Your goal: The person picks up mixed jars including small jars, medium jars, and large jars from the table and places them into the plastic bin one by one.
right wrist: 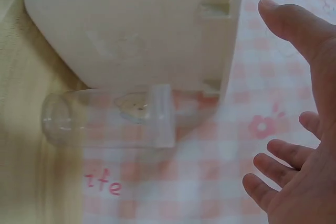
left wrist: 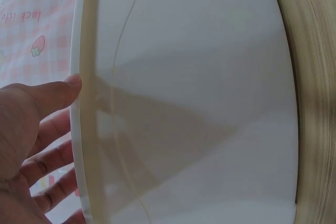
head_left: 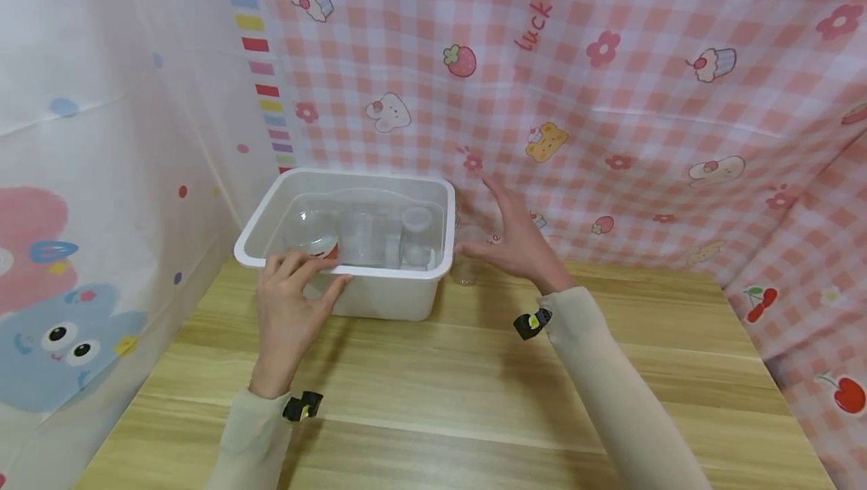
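Observation:
A white plastic bin [head_left: 413, 279] stands at the back left of the wooden table, holding several clear jars [head_left: 362, 234]. My left hand [head_left: 308, 272] rests at the bin's front rim, fingers lying on the rim and thumb beside the outer wall. The left wrist view shows the thumb [left wrist: 60, 90] touching the rim of the bin [left wrist: 199, 103], with the fingers loose on the other side. My right hand [head_left: 488, 226] hovers open with spread fingers just right of the bin. A small clear bottle [head_left: 464, 270] stands against the bin's right wall. In the right wrist view the bottle [right wrist: 105, 119] is apart from my right hand [right wrist: 283, 98].
A pink checked curtain [head_left: 609, 98] hangs close behind the bin, and a white printed curtain [head_left: 101, 174] closes the left side. The wooden table [head_left: 474, 400] stretches toward me and to the right.

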A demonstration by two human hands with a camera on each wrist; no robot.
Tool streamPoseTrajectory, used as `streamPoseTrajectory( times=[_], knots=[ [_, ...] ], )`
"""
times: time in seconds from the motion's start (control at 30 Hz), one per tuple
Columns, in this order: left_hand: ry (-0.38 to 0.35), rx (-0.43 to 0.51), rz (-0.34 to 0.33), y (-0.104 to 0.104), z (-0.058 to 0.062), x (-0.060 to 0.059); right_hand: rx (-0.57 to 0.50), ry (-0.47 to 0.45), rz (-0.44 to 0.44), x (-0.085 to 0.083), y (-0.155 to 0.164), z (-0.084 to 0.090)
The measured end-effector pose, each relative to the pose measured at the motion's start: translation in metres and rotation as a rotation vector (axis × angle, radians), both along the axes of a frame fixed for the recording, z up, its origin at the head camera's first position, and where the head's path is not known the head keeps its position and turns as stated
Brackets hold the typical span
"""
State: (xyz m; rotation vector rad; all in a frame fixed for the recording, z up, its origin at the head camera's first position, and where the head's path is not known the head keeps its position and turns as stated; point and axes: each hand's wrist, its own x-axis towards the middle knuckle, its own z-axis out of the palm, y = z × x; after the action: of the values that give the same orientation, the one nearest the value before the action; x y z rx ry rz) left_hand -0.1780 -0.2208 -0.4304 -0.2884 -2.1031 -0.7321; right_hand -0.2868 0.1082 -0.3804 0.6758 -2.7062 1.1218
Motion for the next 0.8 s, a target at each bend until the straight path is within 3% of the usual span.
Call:
streamPoseTrajectory(
  times=[0.53, 0.8],
  knots=[
    [0.028, 0.013, -0.015, 0.002, 0.000, -0.001, -0.168, -0.262, -0.083, -0.009, 0.015, -0.040],
    [0.001, 0.012, -0.007, 0.000, 0.000, 0.001, -0.189, -0.322, -0.096, -0.017, 0.013, -0.058]
  ],
)
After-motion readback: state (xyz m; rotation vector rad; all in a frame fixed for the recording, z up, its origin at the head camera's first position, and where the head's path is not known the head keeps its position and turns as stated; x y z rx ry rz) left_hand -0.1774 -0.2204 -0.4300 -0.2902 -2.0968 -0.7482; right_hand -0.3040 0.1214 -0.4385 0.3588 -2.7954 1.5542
